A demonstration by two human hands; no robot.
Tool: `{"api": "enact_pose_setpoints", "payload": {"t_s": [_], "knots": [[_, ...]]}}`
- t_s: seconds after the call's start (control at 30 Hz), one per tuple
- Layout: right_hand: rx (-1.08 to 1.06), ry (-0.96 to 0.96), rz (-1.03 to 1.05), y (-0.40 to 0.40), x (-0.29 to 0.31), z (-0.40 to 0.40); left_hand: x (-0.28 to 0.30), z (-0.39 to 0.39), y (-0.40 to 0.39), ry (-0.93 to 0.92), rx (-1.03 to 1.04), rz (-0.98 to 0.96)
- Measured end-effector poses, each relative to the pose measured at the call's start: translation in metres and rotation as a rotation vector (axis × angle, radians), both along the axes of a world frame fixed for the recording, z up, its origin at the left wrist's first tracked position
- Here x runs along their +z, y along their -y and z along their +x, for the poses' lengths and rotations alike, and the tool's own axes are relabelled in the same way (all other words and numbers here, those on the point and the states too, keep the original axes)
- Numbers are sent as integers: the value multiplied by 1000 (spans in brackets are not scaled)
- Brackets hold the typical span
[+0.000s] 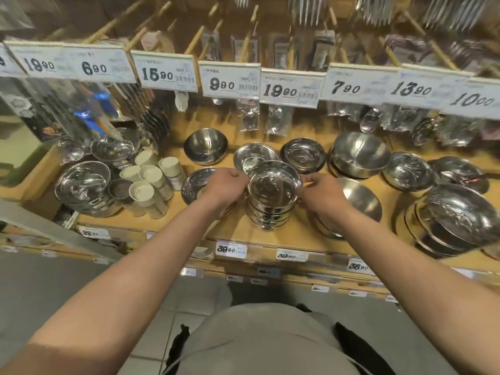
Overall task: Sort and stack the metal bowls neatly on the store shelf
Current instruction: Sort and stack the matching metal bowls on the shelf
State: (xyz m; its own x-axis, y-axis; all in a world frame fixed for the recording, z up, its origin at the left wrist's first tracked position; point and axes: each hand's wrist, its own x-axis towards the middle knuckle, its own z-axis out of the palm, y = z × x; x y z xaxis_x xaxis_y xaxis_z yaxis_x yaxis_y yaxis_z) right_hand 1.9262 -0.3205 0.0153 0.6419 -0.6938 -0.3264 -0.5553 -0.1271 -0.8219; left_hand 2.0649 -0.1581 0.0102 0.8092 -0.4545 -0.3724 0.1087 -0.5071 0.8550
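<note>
A tall stack of shiny metal bowls (273, 193) stands near the front middle of the wooden shelf (295, 236). My left hand (226, 186) grips the stack's left side near the top bowl. My right hand (319, 192) holds the opposite rim with its fingertips. A flat steel plate (193, 185) lies left of the stack, partly under my left hand. Behind the stack sit a shallow dish (250, 156), a dark deep bowl (205, 146) and another bowl (303, 155). A matte bowl (359, 198) rests behind my right wrist.
Big bowl stacks stand at the right (457, 220) and back right (359, 155). White cups (151, 182) and steel bowls (84, 185) fill the left end. Price tags (230, 79) and hanging packaged cutlery (278, 120) overhang the back. Lower shelf edges with labels (231, 250) jut toward me.
</note>
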Motion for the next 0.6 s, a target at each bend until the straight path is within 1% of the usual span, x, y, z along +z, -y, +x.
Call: {"api": "enact_pose_setpoints", "payload": {"t_s": [0.13, 0.43, 0.6], "knots": [[7, 20, 16, -2, -4, 0, -2, 2, -1, 6, -4, -13], [58, 26, -4, 2, -6, 1, -3, 4, 1, -45, -30, -24], [56, 29, 2, 3, -5, 2, -3, 3, 3, -60, -3, -23]]}}
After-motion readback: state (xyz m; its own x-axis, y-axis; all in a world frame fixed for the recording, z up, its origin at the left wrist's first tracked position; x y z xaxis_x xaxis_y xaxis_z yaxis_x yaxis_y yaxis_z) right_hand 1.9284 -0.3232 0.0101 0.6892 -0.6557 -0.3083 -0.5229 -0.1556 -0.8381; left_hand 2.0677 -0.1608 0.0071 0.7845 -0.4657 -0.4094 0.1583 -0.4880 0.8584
